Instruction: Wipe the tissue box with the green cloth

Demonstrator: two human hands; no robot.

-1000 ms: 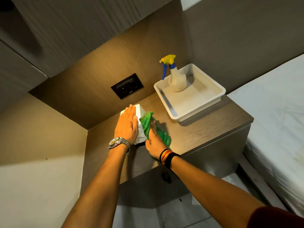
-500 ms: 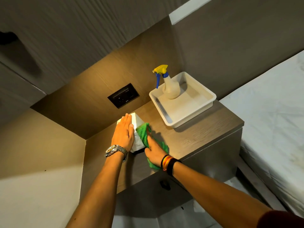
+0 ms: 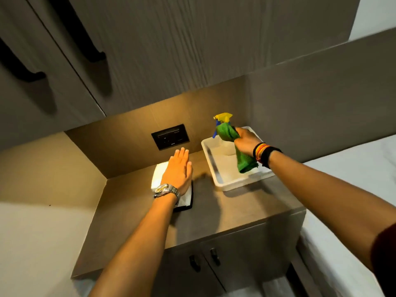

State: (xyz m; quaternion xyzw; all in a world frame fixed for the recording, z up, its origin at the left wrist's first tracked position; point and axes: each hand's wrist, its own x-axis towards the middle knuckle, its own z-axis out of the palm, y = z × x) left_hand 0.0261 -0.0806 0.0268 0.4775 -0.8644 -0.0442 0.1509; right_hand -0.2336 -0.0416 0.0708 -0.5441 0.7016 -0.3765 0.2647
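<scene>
Left hand lies flat, pinning the light, crushable tissue box; right hand clutches the limp green cloth; bunch it.

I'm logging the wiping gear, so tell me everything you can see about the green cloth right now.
The green cloth looks like soft, nubby microfibre, bunched rather than spread. The right hand grips it near its middle, holding it in the air above the white tray. Its upper end is gathered in front of the spray bottle, covering the bottle's neck; its lower end hangs loose. It is away from the tissue box.
</scene>
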